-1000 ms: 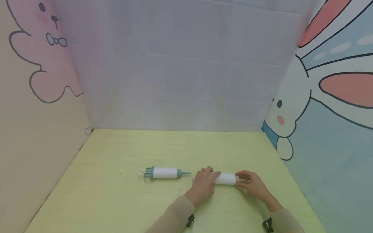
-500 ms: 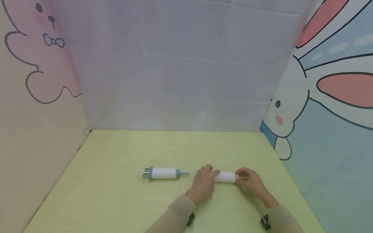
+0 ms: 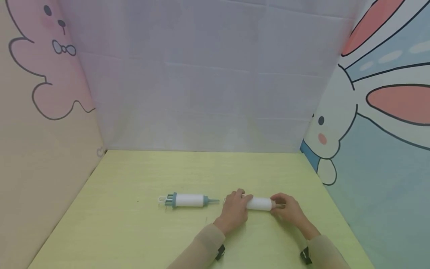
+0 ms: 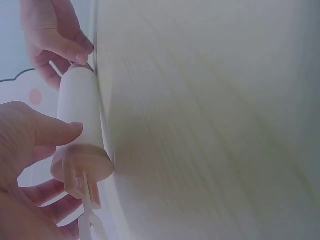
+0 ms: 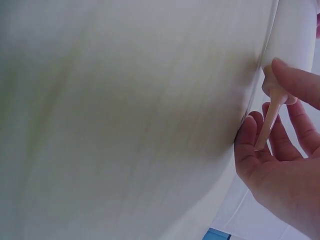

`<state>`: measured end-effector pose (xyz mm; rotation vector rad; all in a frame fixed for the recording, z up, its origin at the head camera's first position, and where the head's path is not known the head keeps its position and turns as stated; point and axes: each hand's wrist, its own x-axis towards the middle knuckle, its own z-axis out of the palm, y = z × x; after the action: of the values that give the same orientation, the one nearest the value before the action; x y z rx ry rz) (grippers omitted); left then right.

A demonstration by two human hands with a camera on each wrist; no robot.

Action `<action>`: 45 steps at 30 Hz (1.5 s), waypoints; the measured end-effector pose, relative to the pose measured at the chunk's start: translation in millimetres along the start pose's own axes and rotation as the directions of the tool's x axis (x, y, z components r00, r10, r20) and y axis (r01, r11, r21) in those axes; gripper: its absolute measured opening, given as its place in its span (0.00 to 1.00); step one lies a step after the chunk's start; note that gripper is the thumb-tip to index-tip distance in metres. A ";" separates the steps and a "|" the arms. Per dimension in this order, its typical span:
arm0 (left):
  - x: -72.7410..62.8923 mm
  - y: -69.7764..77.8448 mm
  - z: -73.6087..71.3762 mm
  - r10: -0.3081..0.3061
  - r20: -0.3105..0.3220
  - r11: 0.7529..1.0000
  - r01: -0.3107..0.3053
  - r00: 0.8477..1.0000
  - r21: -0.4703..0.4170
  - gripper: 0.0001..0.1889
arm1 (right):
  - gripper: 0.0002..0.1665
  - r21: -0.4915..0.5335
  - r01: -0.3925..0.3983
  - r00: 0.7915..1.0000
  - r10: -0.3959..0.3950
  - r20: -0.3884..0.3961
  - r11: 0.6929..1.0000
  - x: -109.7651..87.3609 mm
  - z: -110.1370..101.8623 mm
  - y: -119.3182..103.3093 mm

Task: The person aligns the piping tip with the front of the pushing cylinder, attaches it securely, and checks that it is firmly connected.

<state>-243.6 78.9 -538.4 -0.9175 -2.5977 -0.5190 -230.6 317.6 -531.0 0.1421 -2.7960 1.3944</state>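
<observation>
A person's two hands hold a white syringe [image 3: 259, 204] that lies on its side on a pale green tabletop [image 3: 141, 239], to the right of the middle. The left hand [image 3: 234, 211] grips the plunger end, its thumb laid along the barrel and its fingers [image 4: 37, 192] curled under the round flange, as the left wrist view shows. The right hand [image 3: 288, 210] takes the opposite end, where its thumb and fingers [image 5: 292, 82] pinch the cream base of the thin nozzle [image 5: 268, 120]; in the right wrist view the nozzle points down toward the open palm, with the other fingers loosely bent beside it. The barrel rests against the tabletop in the wrist views, though whether it is lifted slightly at either end cannot be told.

A second syringe [image 3: 188, 200], white with a grey-blue flange and grey-blue tip, lies flat on the tabletop just to the left of the left hand, apart from it, its tip pointing toward the hands and its white plunger ring at the far left. Both wrists wear beige sleeves [image 3: 201, 246] with dark straps at the cuffs. A white sheet [image 3: 208, 86] hangs behind the tabletop, a pink cartoon panel [image 3: 37, 82] stands at the left and a blue panel with a rabbit [image 3: 327, 134] at the right.
</observation>
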 end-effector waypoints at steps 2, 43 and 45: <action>0.3 -0.6 0.6 -0.006 0.008 1.000 0.006 1.000 0.000 0.23 | 0.23 0.000 0.004 1.000 -0.004 0.003 1.000 -0.2 -0.2 0.3; 2.0 -13.4 -21.4 -0.076 0.022 0.994 0.074 0.997 0.084 0.34 | 0.38 -0.168 0.039 0.996 -0.025 0.086 0.985 9.5 -18.4 -1.4; 1.8 -18.8 -26.0 -0.083 0.006 0.994 0.082 0.997 0.077 0.34 | 0.37 -0.177 0.036 0.996 -0.022 0.083 0.983 11.3 -21.7 -4.5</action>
<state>-252.3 54.7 -519.0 -0.7922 -2.6530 -0.4340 -242.0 331.4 -513.8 0.2408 -2.9540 1.1493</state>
